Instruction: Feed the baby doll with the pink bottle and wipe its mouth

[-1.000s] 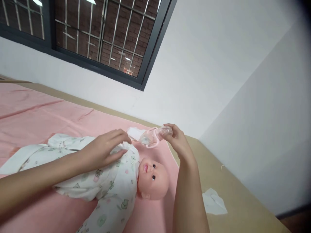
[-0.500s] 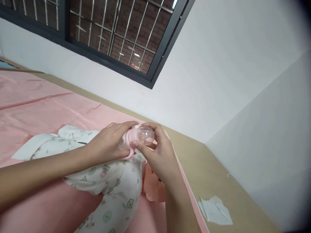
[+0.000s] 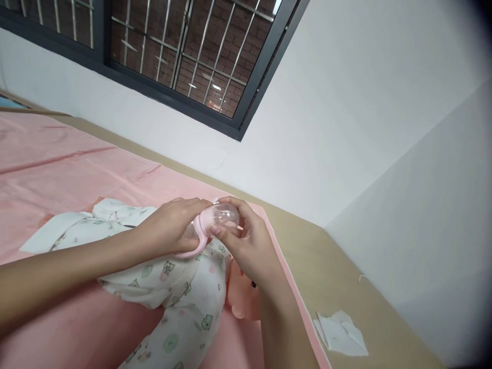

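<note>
Both hands hold a baby bottle with a pink collar and handle and a clear domed cap over its teat. My left hand is wrapped round the bottle's body and hides much of it. The fingers and thumb of my right hand close round the clear cap and the pink collar. The bottle lies tilted, cap to the right. Under my hands lies a doll in a white outfit printed with small animals; my right hand and forearm cover part of its head.
The doll rests on a pink sheet over a tan board or mattress. Folded white tissue lies at the lower right. Behind is a white wall with a dark-framed, barred window.
The bottle has turned a little in my hands, and its pink handle now shows more. My right hand has shifted slightly on the cap. The doll has stayed put.
</note>
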Demonstrator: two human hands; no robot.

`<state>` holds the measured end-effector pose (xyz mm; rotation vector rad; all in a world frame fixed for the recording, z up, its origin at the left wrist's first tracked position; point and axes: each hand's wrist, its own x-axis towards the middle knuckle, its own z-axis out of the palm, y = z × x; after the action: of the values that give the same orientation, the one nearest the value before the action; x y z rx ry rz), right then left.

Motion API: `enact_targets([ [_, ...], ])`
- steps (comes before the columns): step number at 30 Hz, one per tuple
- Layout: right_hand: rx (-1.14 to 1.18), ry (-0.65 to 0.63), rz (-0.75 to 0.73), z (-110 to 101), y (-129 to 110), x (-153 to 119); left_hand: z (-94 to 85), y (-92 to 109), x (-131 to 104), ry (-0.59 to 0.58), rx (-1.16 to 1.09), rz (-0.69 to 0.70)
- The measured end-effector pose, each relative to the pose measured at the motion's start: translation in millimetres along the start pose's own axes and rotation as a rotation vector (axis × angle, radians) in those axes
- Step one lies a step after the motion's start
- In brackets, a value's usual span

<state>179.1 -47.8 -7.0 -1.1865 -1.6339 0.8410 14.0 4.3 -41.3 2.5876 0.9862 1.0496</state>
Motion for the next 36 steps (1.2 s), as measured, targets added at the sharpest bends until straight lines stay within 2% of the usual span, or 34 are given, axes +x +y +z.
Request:
enact_targets([
  [8,-0.005,-0.032,-0.023,-9,3,0,0.9,-1,0,0.01,0.024,0.031],
  [14,-0.001,-0.035,-0.054,-6,5,2,2.7,-4,-1,0.015,0.035,0.029],
  [16,-0.034,0.038,-0.089,-11,3,2,0.0,-7,0,0.012,0.052,0.014],
  [18,-0.093,0.171,-0.154,-23,1,1,-5.1,-11,2,0.016,0.068,-0.024],
  [22,-0.231,0.425,-0.265,-72,8,3,-17.1,-29,11,0.067,0.044,-0.155],
  [25,-0.339,0.518,-0.079,-113,39,13,-21.2,-51,19,0.105,0.101,-0.291],
  [29,-0.495,0.533,0.187,-147,111,30,-20.6,-78,26,0.079,0.113,-0.441],
  [32,-0.724,0.521,0.336,-151,159,34,-19.2,-96,26,0.03,0.026,-0.511],
  [36,-0.892,0.471,0.432,-141,196,28,-16.1,-122,26,0.038,0.001,-0.604],
])
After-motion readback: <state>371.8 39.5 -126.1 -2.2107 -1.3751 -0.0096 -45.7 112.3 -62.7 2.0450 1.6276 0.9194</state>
